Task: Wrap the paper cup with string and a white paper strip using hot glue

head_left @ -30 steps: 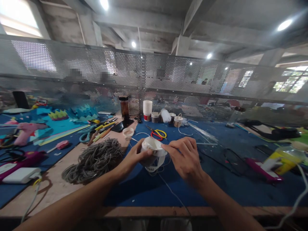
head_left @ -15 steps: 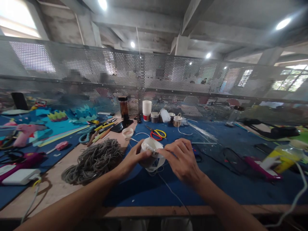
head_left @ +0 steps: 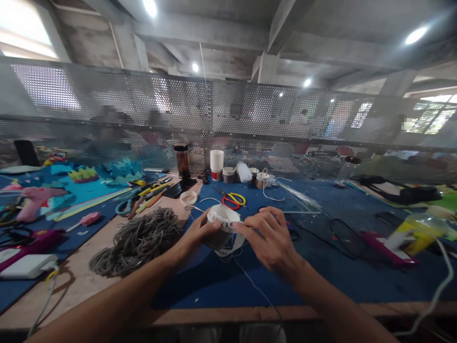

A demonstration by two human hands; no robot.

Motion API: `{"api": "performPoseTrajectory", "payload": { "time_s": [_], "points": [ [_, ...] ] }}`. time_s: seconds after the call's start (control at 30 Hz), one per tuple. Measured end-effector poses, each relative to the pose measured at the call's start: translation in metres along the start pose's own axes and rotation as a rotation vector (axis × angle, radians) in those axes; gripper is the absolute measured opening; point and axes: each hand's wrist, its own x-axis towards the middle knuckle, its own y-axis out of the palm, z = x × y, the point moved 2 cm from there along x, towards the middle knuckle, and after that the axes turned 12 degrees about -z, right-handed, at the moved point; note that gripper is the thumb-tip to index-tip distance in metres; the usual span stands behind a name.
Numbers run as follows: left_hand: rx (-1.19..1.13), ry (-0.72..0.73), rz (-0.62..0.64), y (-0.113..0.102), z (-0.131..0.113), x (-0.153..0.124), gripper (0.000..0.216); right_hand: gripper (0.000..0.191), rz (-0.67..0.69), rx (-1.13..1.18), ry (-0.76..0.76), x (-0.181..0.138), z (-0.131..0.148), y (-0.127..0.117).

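Note:
Above the blue mat, my left hand [head_left: 195, 234] grips a small paper cup [head_left: 217, 234] with a white rim and a grey band around its side. The cup tilts so that its white inside shows. On the cup's right, my right hand [head_left: 273, 240] is closed in a pinch on a thin white strip [head_left: 238, 241] that hangs in a loop from near the rim. Its fingertips are close to the rim; whether they touch it I cannot tell. A pale cord [head_left: 252, 278] trails from beneath the cup towards the table's front edge.
Left of the cup lies a heap of grey cord [head_left: 137, 240]. Behind are red-and-yellow-handled scissors [head_left: 233, 199], a roll of white tape [head_left: 188, 198], a phone [head_left: 179, 187], stacked paper cups [head_left: 216, 164] and a dark jar [head_left: 182, 162]. A yellow bottle [head_left: 421, 233] is at right.
My right fingertips have shifted slightly at the rim, and the white strip's top now lies a little differently. The cup stays in my left hand. The view has moved slightly.

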Motion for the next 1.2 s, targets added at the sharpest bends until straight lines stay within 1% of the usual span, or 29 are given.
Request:
{"api": "performPoseTrajectory", "payload": {
  "time_s": [0.13, 0.3, 0.43, 0.57, 0.63, 0.77, 0.83, 0.9, 1.03, 1.2],
  "points": [
    [-0.019, -0.017, -0.013, -0.001, 0.001, 0.001, 0.048, 0.03, 0.01, -0.019, 0.011, 0.0, -0.003, 0.001],
    [-0.011, -0.041, 0.005, -0.001, -0.003, -0.003, 0.047, 0.035, 0.024, -0.05, 0.039, -0.002, -0.011, -0.003],
    [-0.014, -0.061, 0.016, 0.0, -0.004, -0.005, 0.047, 0.038, -0.017, -0.054, 0.09, -0.003, -0.011, -0.004],
    [-0.051, -0.1, 0.046, -0.002, 0.0, -0.005, 0.042, 0.036, 0.009, -0.011, 0.05, -0.002, -0.006, -0.001],
    [-0.07, -0.106, 0.032, -0.004, 0.001, -0.006, 0.039, 0.033, 0.018, -0.025, 0.036, -0.002, -0.007, 0.0],
    [-0.048, -0.113, 0.003, -0.006, 0.001, -0.005, 0.04, 0.031, 0.006, -0.086, 0.087, -0.002, -0.011, -0.003],
    [-0.03, -0.103, 0.01, -0.005, 0.001, -0.004, 0.045, 0.035, -0.005, -0.067, 0.092, 0.0, -0.01, -0.003],
    [-0.023, -0.073, 0.021, -0.003, 0.001, -0.001, 0.048, 0.039, -0.002, -0.025, 0.065, 0.003, -0.006, -0.001],
    [-0.025, -0.011, 0.014, -0.002, 0.003, 0.003, 0.047, 0.04, 0.033, 0.02, 0.017, 0.007, 0.001, 0.006],
    [0.015, 0.029, 0.004, -0.006, 0.004, 0.004, 0.046, 0.039, 0.023, 0.043, 0.096, 0.005, -0.002, 0.006]
  ]
}}
